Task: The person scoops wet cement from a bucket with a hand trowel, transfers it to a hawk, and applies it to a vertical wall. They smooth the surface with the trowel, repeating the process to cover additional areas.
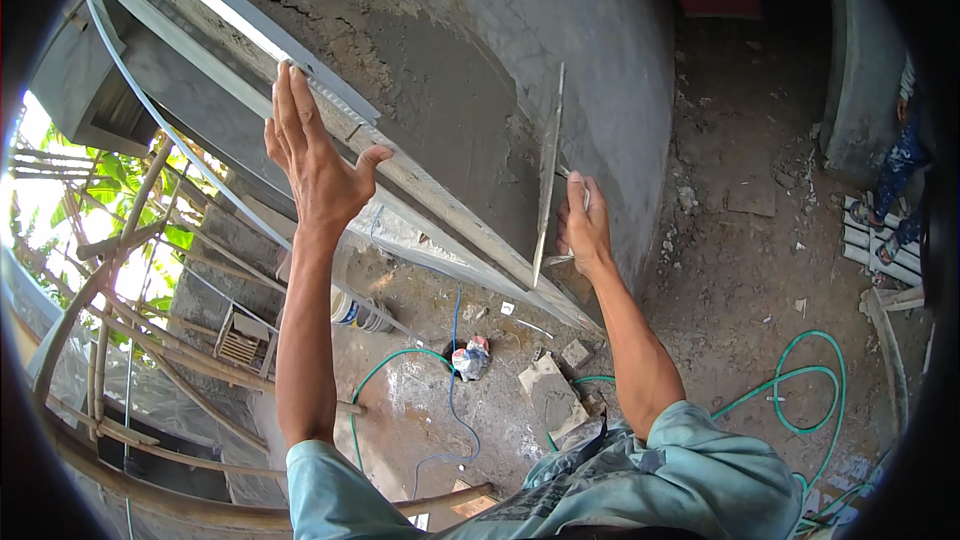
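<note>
My right hand (585, 218) is closed round the handle of a plastering trowel (551, 155). Its long thin blade stands nearly edge-on to me, against the wet grey plaster (450, 110) on the wall. My left hand (318, 165) lies with fingers stretched out and thumb apart against a pale metal straightedge (240, 25), which runs along the wall's left edge. Whether the left fingertips curl over the bar is hidden. Rougher, cracked mortar (320, 10) shows higher up, beside the smooth plaster.
Bamboo poles (150, 330) form scaffolding at left. Below lie a concrete block (553, 395), a crumpled bag (471, 358) and a white bucket (345, 308). A green hose (838, 380) coils on the dirt floor at right. Another person's legs (900, 175) show at far right.
</note>
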Demonstrator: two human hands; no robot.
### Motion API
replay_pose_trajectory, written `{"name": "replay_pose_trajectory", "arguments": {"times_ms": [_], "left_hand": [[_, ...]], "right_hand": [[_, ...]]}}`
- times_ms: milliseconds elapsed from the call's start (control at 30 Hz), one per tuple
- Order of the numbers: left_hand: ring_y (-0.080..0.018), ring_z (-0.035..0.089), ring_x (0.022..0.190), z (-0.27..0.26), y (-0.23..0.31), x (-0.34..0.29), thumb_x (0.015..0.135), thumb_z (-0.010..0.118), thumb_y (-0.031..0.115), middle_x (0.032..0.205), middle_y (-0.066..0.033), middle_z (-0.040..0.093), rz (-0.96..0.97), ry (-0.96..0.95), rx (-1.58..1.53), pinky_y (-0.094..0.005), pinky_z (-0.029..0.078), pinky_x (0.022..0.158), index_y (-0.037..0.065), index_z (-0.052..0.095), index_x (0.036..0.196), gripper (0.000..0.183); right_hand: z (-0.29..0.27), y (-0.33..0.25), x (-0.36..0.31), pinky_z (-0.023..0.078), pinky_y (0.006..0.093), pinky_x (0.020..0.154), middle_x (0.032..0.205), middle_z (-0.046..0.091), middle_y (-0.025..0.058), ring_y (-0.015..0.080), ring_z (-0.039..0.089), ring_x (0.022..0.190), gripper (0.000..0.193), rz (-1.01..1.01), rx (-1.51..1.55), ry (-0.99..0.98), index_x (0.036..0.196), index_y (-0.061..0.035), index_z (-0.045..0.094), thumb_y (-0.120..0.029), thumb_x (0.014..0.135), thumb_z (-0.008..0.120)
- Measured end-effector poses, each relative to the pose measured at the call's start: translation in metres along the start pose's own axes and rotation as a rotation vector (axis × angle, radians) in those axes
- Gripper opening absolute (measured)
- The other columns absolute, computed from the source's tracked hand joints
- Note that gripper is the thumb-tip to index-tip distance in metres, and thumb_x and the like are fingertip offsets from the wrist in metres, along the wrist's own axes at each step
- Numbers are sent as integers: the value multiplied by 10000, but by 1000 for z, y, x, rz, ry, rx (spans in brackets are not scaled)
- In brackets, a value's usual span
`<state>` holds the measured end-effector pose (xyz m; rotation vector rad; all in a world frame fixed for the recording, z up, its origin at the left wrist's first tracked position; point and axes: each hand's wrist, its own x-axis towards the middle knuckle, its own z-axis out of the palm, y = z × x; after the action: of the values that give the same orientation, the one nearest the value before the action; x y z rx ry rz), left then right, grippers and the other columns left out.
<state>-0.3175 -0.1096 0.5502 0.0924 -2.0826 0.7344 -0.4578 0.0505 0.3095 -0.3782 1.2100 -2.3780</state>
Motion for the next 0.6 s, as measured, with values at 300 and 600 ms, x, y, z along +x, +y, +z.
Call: {"name": "replay_pose_trajectory", "arguments": {"times_ms": [300,600], "left_hand": [[-353,196,1487,8,1,2,650,688,752,1620,-175,158,10,2,25,-531,150,1184,48,102,1575,1302],[-353,167,1499,8,-4,1,644,619,831,1624,-174,155,31,18,53,-536,140,1190,72,95,1580,1314]], "right_hand": [[61,10,-43,433,534,588,682,578,272,522,599,683,349,-514,-433,3,989,-6,465,-351,1013,515],[13,26,-38,344,279,374,596,412,-22,98,427,452,501,188,53,117,1162,12,490,-470,1037,439]]}}
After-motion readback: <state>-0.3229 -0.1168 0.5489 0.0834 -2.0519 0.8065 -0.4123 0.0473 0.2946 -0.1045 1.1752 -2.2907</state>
